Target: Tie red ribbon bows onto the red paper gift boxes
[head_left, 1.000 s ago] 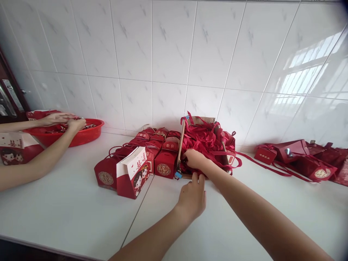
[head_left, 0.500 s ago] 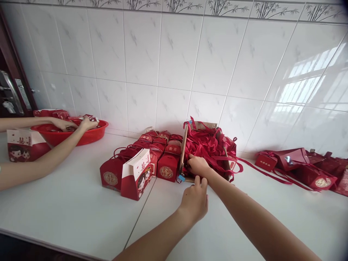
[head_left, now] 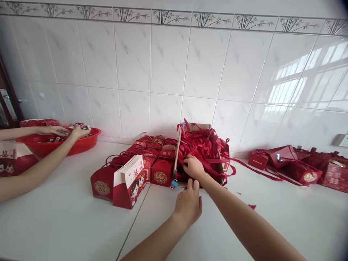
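Note:
A cardboard box (head_left: pixel 176 154) full of tangled red ribbons (head_left: pixel 201 143) stands by the wall. Reaching over its front, my right hand (head_left: pixel 194 167) is curled closed on ribbon at the box's near left, its fingertips partly hidden. My left hand (head_left: pixel 188 204) is just below, back of the hand up, with bent fingers hooked at the box's near edge; their tips are hard to see. A blue binder clip (head_left: pixel 174 183) is on the box's front left corner. Several red gift boxes (head_left: pixel 162 172) are packed in rows left of it, and a white-and-red gift box (head_left: pixel 129 185) with cartoon figures stands in front.
At the left, another person's hands (head_left: pixel 56 131) work in a red basin (head_left: pixel 81 145) of small packets. More red gift boxes (head_left: pixel 285 163) lie at the right, with ribbon trailing towards them. A small red scrap (head_left: pixel 252 207) lies on the white table (head_left: pixel 231 232). A tiled wall rises behind.
The view has shifted a little to the right and up, so everything sits further left and lower. My hands remain at the ribbon box. The other person's hands have moved slightly over the basin.

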Demonstrator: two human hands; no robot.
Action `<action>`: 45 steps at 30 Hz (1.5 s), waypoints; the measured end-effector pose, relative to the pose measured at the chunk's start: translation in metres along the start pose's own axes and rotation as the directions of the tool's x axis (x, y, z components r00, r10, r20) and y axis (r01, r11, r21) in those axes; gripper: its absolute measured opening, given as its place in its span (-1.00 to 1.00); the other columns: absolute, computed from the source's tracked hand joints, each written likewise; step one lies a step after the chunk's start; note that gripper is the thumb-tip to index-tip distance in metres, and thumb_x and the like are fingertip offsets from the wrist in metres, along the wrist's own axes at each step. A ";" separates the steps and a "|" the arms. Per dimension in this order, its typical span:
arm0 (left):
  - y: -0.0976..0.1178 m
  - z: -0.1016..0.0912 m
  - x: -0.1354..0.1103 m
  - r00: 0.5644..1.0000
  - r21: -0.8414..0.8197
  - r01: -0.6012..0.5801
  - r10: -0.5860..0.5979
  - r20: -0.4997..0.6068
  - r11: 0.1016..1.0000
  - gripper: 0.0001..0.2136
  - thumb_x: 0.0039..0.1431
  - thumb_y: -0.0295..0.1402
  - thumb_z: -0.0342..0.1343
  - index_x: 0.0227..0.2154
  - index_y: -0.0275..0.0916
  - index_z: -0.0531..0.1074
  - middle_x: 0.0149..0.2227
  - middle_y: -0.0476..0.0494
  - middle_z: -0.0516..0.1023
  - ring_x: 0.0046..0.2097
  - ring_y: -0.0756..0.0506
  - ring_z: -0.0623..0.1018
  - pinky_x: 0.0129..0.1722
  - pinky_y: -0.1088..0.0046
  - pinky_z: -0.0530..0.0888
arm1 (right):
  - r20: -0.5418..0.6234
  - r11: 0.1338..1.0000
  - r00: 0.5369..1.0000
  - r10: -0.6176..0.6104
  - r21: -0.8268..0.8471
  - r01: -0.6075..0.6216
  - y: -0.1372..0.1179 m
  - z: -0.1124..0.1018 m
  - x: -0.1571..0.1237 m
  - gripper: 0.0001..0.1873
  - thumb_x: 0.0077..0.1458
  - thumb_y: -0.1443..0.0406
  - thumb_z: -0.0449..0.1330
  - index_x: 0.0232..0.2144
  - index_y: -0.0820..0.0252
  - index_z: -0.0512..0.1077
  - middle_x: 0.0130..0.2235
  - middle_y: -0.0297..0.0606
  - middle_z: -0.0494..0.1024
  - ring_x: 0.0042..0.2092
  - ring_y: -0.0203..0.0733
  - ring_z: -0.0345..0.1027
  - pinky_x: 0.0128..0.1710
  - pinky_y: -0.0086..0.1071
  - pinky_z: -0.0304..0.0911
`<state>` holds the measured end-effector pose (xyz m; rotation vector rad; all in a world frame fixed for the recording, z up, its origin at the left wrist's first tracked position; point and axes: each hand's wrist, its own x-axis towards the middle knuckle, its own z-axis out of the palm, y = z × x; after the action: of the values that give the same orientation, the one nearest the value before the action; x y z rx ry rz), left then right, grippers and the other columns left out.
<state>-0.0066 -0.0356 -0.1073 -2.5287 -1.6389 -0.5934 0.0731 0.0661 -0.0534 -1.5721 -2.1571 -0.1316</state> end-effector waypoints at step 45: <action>0.000 0.024 0.010 0.978 -0.867 0.174 0.018 0.205 0.468 -0.60 0.17 -0.02 -0.05 -0.52 -0.28 0.36 -0.53 -0.04 0.39 -0.46 -0.01 0.39 -0.40 0.47 0.32 | -0.143 0.808 0.978 0.150 0.588 -0.038 0.058 0.015 -0.167 -0.71 0.20 0.18 0.05 -0.27 0.13 0.55 -0.54 -0.35 0.48 -0.58 -0.34 0.21 -0.57 -0.47 0.19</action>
<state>0.0034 -0.0207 -0.1261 -3.2554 -1.8091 -1.6616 0.1615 -0.0550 -0.1480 -1.2377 -1.7352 0.3770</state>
